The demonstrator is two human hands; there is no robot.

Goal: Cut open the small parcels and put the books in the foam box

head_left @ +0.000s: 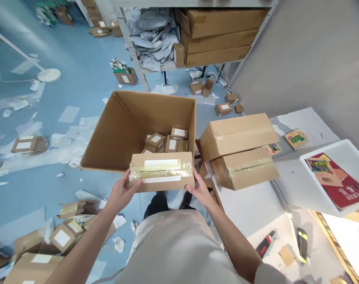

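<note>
Between both hands I hold a long taped cardboard box (161, 185) with white labels on its top. My left hand (126, 189) grips its left end, thumb on the upper face. At the other end, my right hand (199, 190) is closed around the right edge. Just beyond the held box stands a large open carton (108, 134). Several small labelled boxes (154, 140) lie inside it, toward the right; the held box hides part of them.
Two long taped boxes (241, 134) are stacked on the white table (247, 205) to my right. A white tray (306, 159) with a red packet sits farther right, above utility knives (302, 242). Ahead is a metal shelf (132, 43) with cartons. Boxes and paper litter the blue floor (90, 71).
</note>
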